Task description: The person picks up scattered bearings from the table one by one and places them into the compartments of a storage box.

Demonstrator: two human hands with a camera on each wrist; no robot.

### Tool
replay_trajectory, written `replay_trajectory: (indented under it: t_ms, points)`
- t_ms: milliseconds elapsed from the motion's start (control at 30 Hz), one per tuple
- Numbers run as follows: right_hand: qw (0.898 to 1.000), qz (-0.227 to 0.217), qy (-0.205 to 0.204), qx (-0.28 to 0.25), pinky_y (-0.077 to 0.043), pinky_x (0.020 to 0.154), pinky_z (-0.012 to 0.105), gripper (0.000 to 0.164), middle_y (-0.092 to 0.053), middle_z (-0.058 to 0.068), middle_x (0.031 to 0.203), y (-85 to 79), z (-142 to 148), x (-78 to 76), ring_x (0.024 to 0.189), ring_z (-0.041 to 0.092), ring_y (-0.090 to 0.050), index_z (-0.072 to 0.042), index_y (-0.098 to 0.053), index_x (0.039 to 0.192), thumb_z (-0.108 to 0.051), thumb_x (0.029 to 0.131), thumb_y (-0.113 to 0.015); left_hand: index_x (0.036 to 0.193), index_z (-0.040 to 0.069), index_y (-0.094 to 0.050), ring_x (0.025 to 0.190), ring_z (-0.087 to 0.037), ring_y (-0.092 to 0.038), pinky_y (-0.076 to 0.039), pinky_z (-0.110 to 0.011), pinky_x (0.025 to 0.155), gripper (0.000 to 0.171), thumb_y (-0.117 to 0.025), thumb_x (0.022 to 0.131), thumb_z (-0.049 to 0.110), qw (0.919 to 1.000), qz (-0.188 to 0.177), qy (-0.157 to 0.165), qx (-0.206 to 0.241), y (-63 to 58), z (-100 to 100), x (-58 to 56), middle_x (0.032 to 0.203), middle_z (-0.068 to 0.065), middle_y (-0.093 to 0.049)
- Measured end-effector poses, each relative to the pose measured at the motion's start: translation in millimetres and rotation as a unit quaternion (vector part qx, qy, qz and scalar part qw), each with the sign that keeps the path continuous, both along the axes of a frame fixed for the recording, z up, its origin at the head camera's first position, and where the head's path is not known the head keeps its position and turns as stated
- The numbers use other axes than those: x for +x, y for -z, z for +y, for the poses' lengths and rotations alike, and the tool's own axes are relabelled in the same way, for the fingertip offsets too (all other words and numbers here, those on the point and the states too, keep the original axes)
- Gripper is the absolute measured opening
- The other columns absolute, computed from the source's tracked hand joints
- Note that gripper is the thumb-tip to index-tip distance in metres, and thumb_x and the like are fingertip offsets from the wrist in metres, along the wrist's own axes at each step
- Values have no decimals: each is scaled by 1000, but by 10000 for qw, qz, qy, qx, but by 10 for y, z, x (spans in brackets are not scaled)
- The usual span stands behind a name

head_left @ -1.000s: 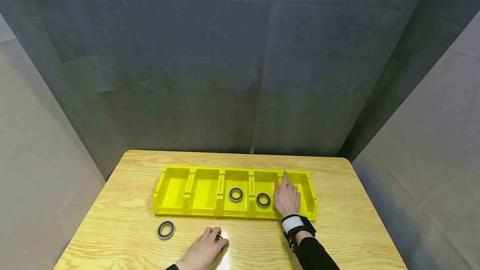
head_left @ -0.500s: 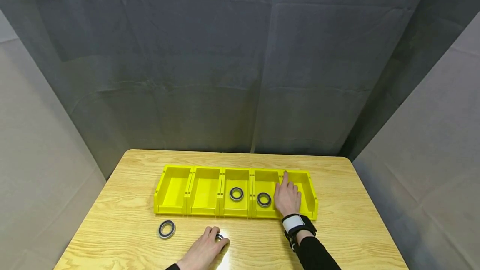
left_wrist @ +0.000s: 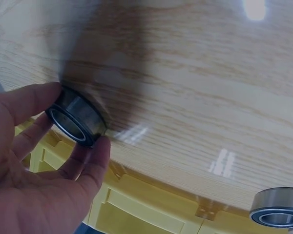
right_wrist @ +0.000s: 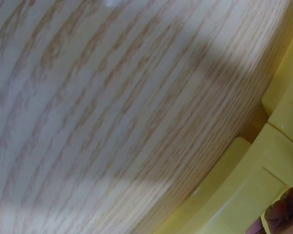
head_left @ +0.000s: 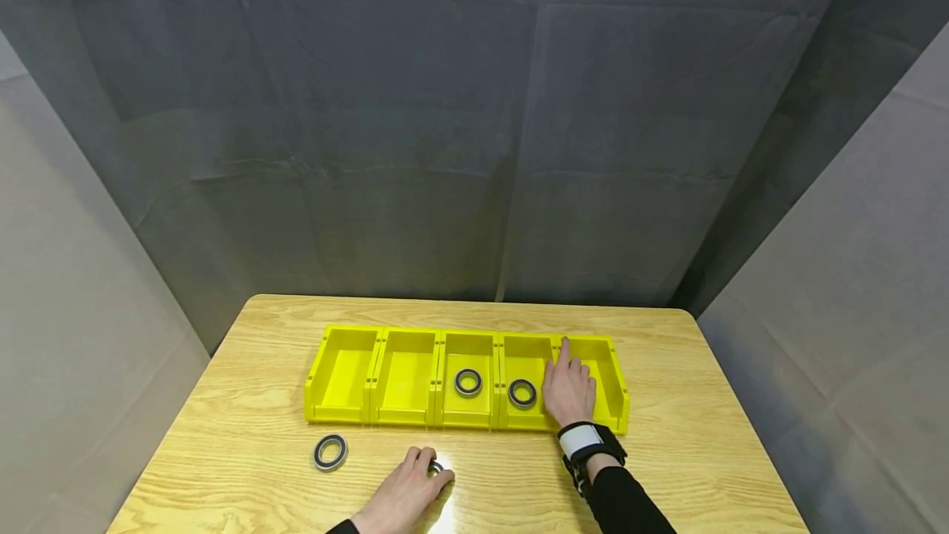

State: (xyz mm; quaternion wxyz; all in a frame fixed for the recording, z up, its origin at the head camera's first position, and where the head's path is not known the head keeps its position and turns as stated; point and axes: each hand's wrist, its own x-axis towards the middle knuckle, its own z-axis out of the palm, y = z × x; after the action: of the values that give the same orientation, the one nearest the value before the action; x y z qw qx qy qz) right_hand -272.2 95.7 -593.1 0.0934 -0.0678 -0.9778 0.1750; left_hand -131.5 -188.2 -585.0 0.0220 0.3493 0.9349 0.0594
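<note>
We see the left grip (head_left: 404,489) pinching the held ring (left_wrist: 88,117), thumb on one side of its rim and fingertips on the other. The ring sits right in the fingers, just above or on the desk (head_left: 704,452); we cannot tell whether it touches. Being round, it has no long axis; what counts is its flat face, which looks slightly tilted in the left wrist view.

We judge that any next move turns on the line from this grip to the yellow bin row (head_left: 400,417). The row runs crosswise beyond the fingertips, and its middle compartment (head_left: 465,414) lies ahead and a little to the right of them. That one already holds a flat ring (head_left: 468,394); the next compartment to the right (head_left: 525,353) bears a second flat ring (head_left: 522,405). The two compartments farther left hold no ring that we can see.

A loose ring (head_left: 329,466) lies on the desk to the left of the left grip, well apart from the right one. The left is thus nearer to both rings outside the bins. The right grip (head_left: 569,392) is over the two rightmost compartments, index finger straight and pointing away, pinching nothing that we can see.
</note>
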Motion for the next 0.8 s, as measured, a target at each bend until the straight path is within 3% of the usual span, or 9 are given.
replay_trajectory:
  t_ms: [500,633,800]
  points:
    - [10000,-38,7,-53,-48,78,54,59,-62,28,108,0,-3,-4,96,45,-58,-3,-30,156,-29,106,-47,116,20,-69,89,-21,-51,-50,-25,67,24,-69,91,17,9992,391,2,4,30,15,15,105,-11,-57]
    - [10000,-32,4,-75,-48,78,54,59,-62,28,109,-1,-4,-3,97,45,-58,-3,-30,155,-28,106,-47,115,19,-68,90,-22,-52,-50,-25,66,25,-70,90,23,9990,443,12,36,33,4,15,105,-11,-56]
    - [10000,-10,4,-70,-48,78,54,59,-62,29,110,3,-5,-1,97,45,-58,-2,-30,155,-28,105,-47,117,16,-69,92,-23,-53,-52,-27,68,32,-74,86,11,9983,556,-62,142,4,-27,-9,106,-12,-58]
